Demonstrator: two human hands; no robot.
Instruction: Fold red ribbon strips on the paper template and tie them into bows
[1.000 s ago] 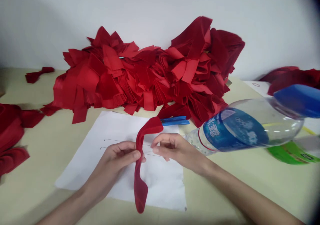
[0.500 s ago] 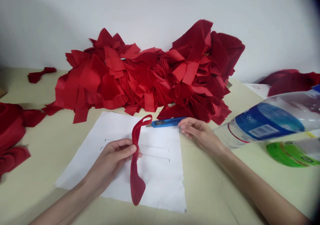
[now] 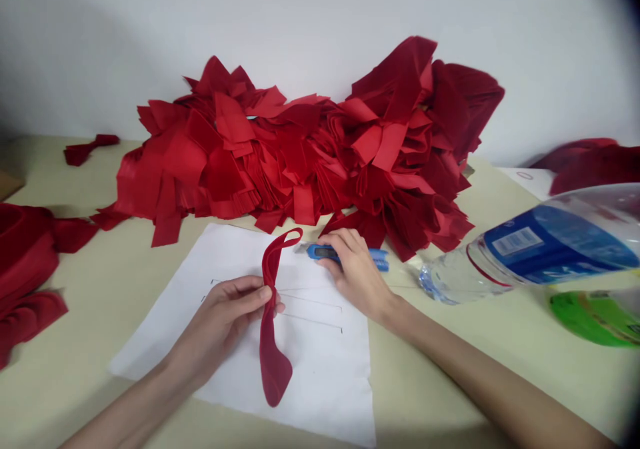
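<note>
Well, the left hand (image 3: 220,329) is closed on a narrow strip of red fabric (image 3: 270,362), pinching it between thumb and fingers about midway along, so the strip stands nearly upright over the paper, with a small loop curling at its top and a wider tongue hanging toward six o'clock. The right hand (image 3: 357,276) curls down over a blue utility knife (image 3: 325,253), gripping it, with the blade end pointing toward nine o'clock, just beside the top of the strip. Both hands work above a white paper sheet (image 3: 320,376), laid askew on a pale cream tabletop (image 3: 440,396), with two thin drawn lines (image 3: 310,309) across it. Beyond the sheet, at twelve o'clock, a big heap of cut red fabric pieces (image 3: 300,156) rises against a plain white wall (image 3: 320,16). A thick pile of dark red cloth (image 3: 25,262) sits at nine o'clock, with a small red scrap (image 3: 85,149) at ten. At two o'clock lie more dark red cloth (image 3: 590,166) and a corner of white paper (image 3: 525,182). A clear plastic water bottle (image 3: 530,249) with a blue label lies on its side at three o'clock, and a green object (image 3: 595,319) shows at four
</note>
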